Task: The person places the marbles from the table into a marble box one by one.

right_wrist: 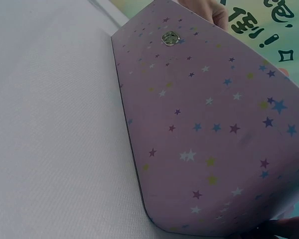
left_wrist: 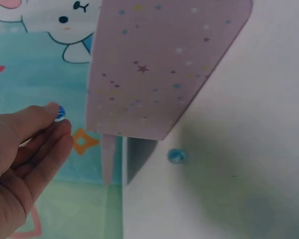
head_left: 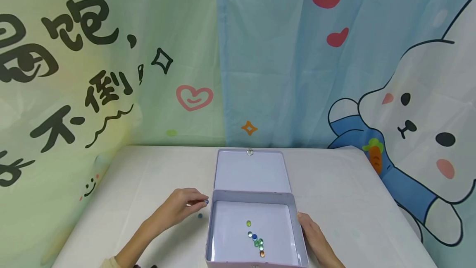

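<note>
Thumb and fingertips of my left hand (head_left: 186,204) pinch a small blue glass marble (left_wrist: 61,113), just off the left wall of an open box (head_left: 209,235). On the white table below that hand lies another blue marble (head_left: 200,216), also seen in the left wrist view. Inside the box sit several glass marbles: a yellow-green one (head_left: 248,223) stands apart, while a blue one (head_left: 254,237), green ones and an orange one (head_left: 262,254) make a loose line. My right hand (head_left: 316,237) touches the box's right wall, its fingers partly hidden there.
The box lid (head_left: 253,171) is folded back on the table (head_left: 334,185). Pink outer walls (right_wrist: 189,124) carry small stars, with a metal clasp (right_wrist: 170,38) at the front. Behind the table hangs a printed curtain (head_left: 260,73). Dark bits show at the near edge on the left.
</note>
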Motion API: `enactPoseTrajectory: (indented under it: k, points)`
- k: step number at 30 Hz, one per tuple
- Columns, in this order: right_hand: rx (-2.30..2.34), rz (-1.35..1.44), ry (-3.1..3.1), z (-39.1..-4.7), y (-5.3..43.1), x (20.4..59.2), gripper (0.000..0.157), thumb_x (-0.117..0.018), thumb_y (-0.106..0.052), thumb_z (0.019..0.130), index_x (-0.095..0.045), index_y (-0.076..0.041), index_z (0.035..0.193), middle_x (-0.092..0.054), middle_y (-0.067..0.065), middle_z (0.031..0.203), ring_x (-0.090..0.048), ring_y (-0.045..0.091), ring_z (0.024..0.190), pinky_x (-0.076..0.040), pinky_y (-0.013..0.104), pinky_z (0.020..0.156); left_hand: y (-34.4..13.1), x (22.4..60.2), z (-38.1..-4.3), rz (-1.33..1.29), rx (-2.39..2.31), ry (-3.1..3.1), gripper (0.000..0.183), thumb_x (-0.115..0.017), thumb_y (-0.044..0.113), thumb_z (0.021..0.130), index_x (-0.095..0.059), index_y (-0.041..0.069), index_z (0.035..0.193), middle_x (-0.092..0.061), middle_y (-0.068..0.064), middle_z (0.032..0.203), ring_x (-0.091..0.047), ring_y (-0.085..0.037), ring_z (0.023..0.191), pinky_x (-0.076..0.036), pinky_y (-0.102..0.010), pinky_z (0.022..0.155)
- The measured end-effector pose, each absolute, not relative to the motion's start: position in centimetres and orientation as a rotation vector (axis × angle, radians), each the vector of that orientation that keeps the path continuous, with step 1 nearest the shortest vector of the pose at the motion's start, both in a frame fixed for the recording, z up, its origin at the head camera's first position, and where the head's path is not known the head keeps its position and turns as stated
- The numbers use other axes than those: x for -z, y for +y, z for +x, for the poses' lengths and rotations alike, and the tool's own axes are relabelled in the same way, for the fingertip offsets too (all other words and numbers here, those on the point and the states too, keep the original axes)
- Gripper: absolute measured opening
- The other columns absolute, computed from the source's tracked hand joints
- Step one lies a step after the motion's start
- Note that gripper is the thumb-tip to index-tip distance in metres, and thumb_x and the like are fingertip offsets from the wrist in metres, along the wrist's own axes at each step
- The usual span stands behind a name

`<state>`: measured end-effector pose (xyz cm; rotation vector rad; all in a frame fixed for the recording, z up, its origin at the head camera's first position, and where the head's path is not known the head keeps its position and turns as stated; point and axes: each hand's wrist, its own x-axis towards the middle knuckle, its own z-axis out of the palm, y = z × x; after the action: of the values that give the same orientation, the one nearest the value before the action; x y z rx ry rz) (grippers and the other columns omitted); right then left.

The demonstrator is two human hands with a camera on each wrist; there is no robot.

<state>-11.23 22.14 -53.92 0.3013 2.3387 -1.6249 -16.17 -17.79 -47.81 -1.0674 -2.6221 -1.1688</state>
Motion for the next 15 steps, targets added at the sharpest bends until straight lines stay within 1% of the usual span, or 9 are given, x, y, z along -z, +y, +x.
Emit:
enactPoseTrajectory:
  k: [1,3,8,12,15]
  points:
    - [1.626,0.296,2.34,-11.2,22.1,53.9,0.063,-0.027,-0.052,0.103,-0.045,-0.004,0.139,-0.053,0.015,0.134,-0.048,0.024,0.121,-0.041,0.047,0.104,-17.7,47.5,-16.3,-1.068,1.17,-2.623,0.014,-0.068,0.006,0.088,-0.074,0.001,0.1,-0.074,0.0,0.089,-0.066,-0.001,0.079,-0.056,-0.016,0.07]
    - [1.628,0.302,2.341,-11.2,22.1,53.8,0.062,-0.027,-0.052,0.103,-0.045,-0.005,0.139,-0.054,0.014,0.134,-0.048,0.024,0.121,-0.041,0.047,0.104,-17.5,47.0,-16.6,-1.073,1.163,-2.622,0.014,-0.068,0.006,0.088,-0.074,0.002,0.101,-0.074,0.0,0.089,-0.066,-0.001,0.079,-0.056,-0.016,0.07]
    - [1.64,0.32,2.343,-11.2,22.0,53.8,0.06,-0.029,-0.051,0.103,-0.047,-0.005,0.137,-0.055,0.014,0.131,-0.048,0.022,0.118,-0.042,0.039,0.1,-16.9,46.2,-17.1,-1.099,1.16,-2.642,0.017,-0.068,0.006,0.088,-0.074,0.0,0.103,-0.074,-0.001,0.09,-0.065,-0.001,0.079,-0.056,-0.016,0.071]
    - [1.635,0.305,2.349,-11.2,22.1,53.8,0.063,-0.029,-0.051,0.103,-0.046,-0.002,0.138,-0.054,0.017,0.132,-0.049,0.024,0.118,-0.043,0.044,0.101,-16.1,45.7,-17.4,-1.151,1.133,-2.677,0.018,-0.068,0.007,0.089,-0.074,0.0,0.104,-0.074,-0.002,0.091,-0.063,0.0,0.077,-0.056,-0.015,0.072]
    - [1.634,0.305,2.343,-11.3,22.1,53.8,0.064,-0.029,-0.052,0.103,-0.044,-0.001,0.139,-0.053,0.019,0.134,-0.048,0.026,0.12,-0.041,0.051,0.104,-15.1,45.3,-17.7,-1.219,1.079,-2.689,0.019,-0.068,0.009,0.089,-0.074,0.001,0.105,-0.074,-0.001,0.091,-0.062,0.001,0.077,-0.054,-0.013,0.07]
